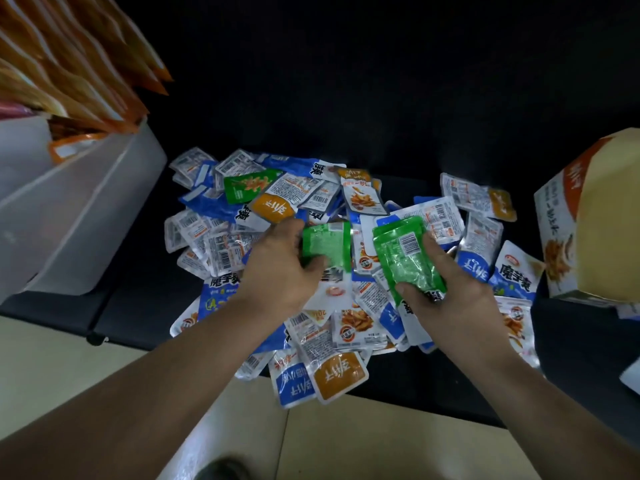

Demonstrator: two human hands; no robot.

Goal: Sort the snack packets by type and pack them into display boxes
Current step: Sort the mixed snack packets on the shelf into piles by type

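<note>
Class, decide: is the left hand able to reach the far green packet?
Likely yes: the far green packet lies atop the pile beyond the left hand, though that hand already grips a second packet.

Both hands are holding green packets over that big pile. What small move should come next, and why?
Probably slide the single green foil packet in the left hand onto the green foil stack gripped by the right hand. They look like the same type, and that frees the left hand for the printed green packet lying farther back.
</note>
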